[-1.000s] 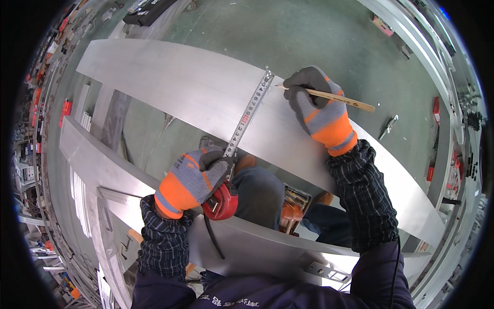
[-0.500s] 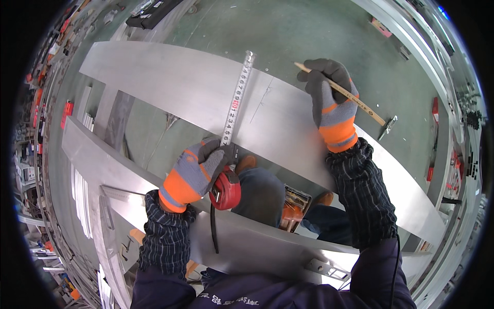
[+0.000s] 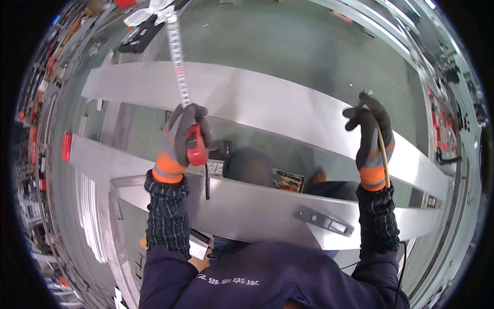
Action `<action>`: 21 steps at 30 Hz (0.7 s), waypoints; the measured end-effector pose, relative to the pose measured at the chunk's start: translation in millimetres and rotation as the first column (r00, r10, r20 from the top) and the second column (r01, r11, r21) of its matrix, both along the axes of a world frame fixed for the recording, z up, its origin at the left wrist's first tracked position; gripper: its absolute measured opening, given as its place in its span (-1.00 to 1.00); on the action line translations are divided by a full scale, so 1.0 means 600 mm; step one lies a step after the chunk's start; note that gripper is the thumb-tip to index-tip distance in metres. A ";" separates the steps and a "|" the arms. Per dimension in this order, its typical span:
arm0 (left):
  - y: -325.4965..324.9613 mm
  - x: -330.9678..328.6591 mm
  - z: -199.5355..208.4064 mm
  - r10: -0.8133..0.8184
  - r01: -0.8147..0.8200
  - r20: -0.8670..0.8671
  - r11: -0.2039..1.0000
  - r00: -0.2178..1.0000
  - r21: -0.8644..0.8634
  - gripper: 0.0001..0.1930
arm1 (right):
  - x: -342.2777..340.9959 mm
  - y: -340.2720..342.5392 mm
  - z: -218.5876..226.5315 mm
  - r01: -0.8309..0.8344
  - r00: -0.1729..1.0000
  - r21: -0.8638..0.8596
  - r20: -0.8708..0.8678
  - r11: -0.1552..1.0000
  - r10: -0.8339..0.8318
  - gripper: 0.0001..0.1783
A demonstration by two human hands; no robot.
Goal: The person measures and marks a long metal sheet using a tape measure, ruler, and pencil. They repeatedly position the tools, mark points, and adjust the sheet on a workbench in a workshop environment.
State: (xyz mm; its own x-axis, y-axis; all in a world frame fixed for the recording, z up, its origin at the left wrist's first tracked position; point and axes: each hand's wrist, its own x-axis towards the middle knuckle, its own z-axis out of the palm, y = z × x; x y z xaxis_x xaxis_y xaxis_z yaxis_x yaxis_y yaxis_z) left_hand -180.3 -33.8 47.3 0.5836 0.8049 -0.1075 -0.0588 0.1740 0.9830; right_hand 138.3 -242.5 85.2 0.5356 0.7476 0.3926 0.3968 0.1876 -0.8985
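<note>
My left hand (image 3: pixel 176 141), in a grey and orange work glove, grips a red tape measure (image 3: pixel 196 148) by its case. The metal tape blade (image 3: pixel 177 64) runs out of it, across the left part of the far metal panel (image 3: pixel 278 98) and past its far edge; whether it touches the panel I cannot tell. A black strap hangs from the case. My right hand (image 3: pixel 373 136), gloved alike, is above the right part of that panel. A wooden pencil (image 3: pixel 383 159) is tucked in it, pointing back along my wrist, and the fingers are partly curled.
A second metal panel (image 3: pixel 247 198) lies nearer me, bearing a spirit level (image 3: pixel 323 220) and an L-shaped square (image 3: pixel 129 181). An open toolbox (image 3: pixel 288 181) stands on the floor between the panels. A black case (image 3: pixel 141 38) and a red cylinder (image 3: pixel 67 147) are at the left.
My left hand has moved left and away from me with the tape measure, its blade now tilted leftward. My right hand has shifted right and nearer, the pencil swinging to point back.
</note>
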 end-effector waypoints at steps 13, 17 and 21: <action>-0.236 -0.114 0.010 0.095 0.328 -0.690 0.828 0.718 0.455 -0.66 | -0.022 -0.273 -0.058 0.258 0.953 -0.181 0.211 0.949 -0.219 -0.59; -0.260 -0.109 -0.015 0.229 0.480 -0.688 0.568 0.688 0.668 -0.56 | -0.054 -0.278 -0.071 0.133 0.959 -0.273 0.277 0.953 -0.055 -0.62; -0.239 -0.160 0.003 0.318 0.260 -0.520 0.596 0.792 0.760 -0.47 | -0.052 -0.309 -0.083 0.096 0.970 -0.312 0.241 0.945 -0.019 -0.61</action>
